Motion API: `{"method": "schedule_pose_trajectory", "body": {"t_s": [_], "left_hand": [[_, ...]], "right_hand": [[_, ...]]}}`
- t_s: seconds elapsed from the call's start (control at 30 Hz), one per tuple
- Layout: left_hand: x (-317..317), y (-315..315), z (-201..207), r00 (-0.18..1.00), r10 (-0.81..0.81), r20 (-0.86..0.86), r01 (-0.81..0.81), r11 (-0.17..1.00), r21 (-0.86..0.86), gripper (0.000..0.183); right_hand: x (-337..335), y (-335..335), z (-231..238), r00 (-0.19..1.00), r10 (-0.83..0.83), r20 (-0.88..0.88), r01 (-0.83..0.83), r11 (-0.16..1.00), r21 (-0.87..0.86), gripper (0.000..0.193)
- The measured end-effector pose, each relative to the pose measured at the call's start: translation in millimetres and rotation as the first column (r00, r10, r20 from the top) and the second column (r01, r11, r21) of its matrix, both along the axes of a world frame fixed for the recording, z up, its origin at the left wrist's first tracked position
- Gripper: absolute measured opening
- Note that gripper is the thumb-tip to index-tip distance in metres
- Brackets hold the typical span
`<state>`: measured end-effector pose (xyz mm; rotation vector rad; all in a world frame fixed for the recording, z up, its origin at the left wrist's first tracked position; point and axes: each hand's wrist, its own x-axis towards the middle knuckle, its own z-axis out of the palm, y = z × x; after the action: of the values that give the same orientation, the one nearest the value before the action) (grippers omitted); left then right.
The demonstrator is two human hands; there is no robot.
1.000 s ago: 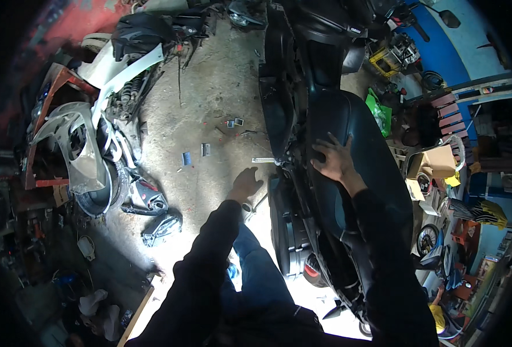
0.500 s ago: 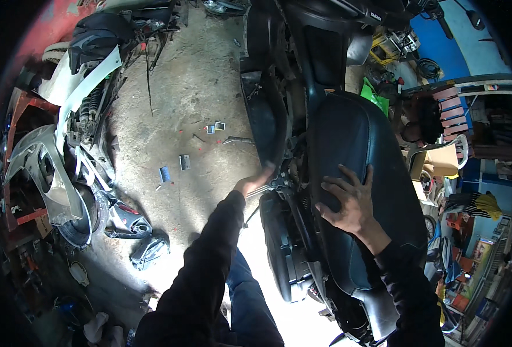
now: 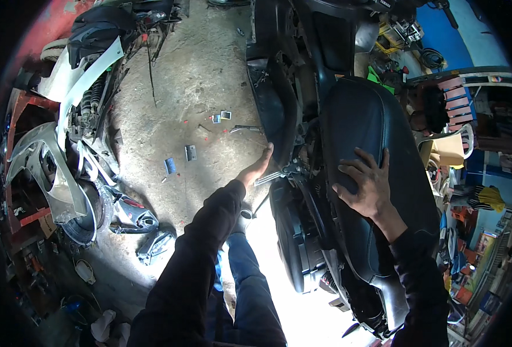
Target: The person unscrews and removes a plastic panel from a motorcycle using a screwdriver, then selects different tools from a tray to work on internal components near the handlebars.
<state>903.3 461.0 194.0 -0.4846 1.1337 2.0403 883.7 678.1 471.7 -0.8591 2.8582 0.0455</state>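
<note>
A black scooter with a long dark seat (image 3: 397,124) stands in front of me on the right. My right hand (image 3: 367,184) rests on the seat, fingers spread and palm down, holding nothing. My left hand (image 3: 257,166) is beside the scooter's left side, seen edge-on with its visible digits stretched out. Close to its palm side, a silver metal bar-like part (image 3: 272,177) juts out from the scooter's frame; a small gap seems to lie between them. Below that part is the scooter's black rear wheel (image 3: 287,231).
On the concrete floor lie small blue and silver pieces (image 3: 191,152), red bits and a dark metal tool (image 3: 246,128). Body panels (image 3: 47,168) and a removed light unit (image 3: 155,247) crowd the left. A cardboard box (image 3: 446,150) and shelves of clutter stand right.
My left hand has lifted slightly off the silver part, its digits pointing more upward. My right hand stays on the seat. The whole view has shifted a little.
</note>
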Motion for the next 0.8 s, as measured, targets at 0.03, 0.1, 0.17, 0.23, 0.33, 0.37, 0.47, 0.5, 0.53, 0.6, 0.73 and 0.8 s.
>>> {"method": "schedule_pose_trajectory", "body": {"t_s": [0.03, 0.1, 0.17, 0.23, 0.33, 0.37, 0.47, 0.5, 0.53, 0.6, 0.73, 0.8], "left_hand": [[-8.1, -6.8, 3.6, 0.997, -0.077, 0.023, 0.080, 0.989, -0.125, 0.101], [-5.1, -8.7, 13.2, 0.997, -0.058, -0.059, 0.039, 0.958, -0.284, 0.103], [2.3, -2.6, 20.6, 0.989, -0.144, 0.034, 0.147, 0.980, -0.131, 0.105], [6.9, -1.2, 23.8, 0.980, -0.198, 0.014, 0.199, 0.977, -0.079, 0.104], [1.1, -9.4, 19.8, 0.915, -0.370, -0.160, 0.327, 0.914, -0.242, 0.102], [-4.8, -17.5, 17.2, 0.941, -0.262, -0.214, 0.210, 0.948, -0.237, 0.100], [-16.9, -29.1, 13.7, 0.981, -0.026, -0.191, -0.037, 0.948, -0.317, 0.097], [-11.4, -19.0, 14.4, 0.948, -0.275, -0.159, 0.228, 0.938, -0.260, 0.097], [-3.6, -14.3, 16.6, 0.908, -0.393, -0.145, 0.360, 0.909, -0.210, 0.098], [13.9, -1.3, 21.8, 0.946, -0.323, -0.022, 0.318, 0.939, -0.132, 0.102], [8.6, -12.6, 12.4, 0.965, -0.255, -0.064, 0.234, 0.944, -0.231, 0.108], [-1.0, -21.3, -3.6, 0.980, -0.011, -0.201, -0.020, 0.988, -0.153, 0.106]], "right_hand": [[-0.4, 0.1, -0.6, 1.000, 0.005, -0.008, -0.005, 1.000, 0.001, 0.035], [-0.3, 0.4, -1.3, 1.000, 0.011, -0.013, -0.011, 1.000, 0.007, 0.035], [-0.2, 0.6, -1.6, 1.000, 0.010, -0.011, -0.010, 1.000, 0.017, 0.036], [-0.5, 0.2, -1.4, 1.000, -0.005, -0.001, 0.005, 0.999, 0.045, 0.036], [0.1, 0.7, -1.7, 1.000, 0.000, -0.010, 0.000, 1.000, 0.031, 0.037], [0.2, 1.2, -1.9, 1.000, 0.005, -0.015, -0.005, 0.999, 0.044, 0.037], [0.4, 1.7, -4.1, 0.999, 0.011, -0.032, -0.009, 0.998, 0.067, 0.039], [0.0, 2.0, -4.9, 1.000, 0.008, -0.030, -0.006, 0.997, 0.071, 0.039], [1.1, 2.1, -5.2, 1.000, -0.002, -0.027, 0.004, 0.997, 0.076, 0.040], [1.1, 1.6, -5.2, 1.000, -0.011, -0.019, 0.012, 0.998, 0.064, 0.040], [1.6, 1.3, -3.7, 1.000, -0.017, -0.019, 0.019, 0.997, 0.072, 0.041], [2.2, 1.4, -3.6, 1.000, -0.003, -0.016, 0.004, 0.999, 0.054, 0.041]]}}
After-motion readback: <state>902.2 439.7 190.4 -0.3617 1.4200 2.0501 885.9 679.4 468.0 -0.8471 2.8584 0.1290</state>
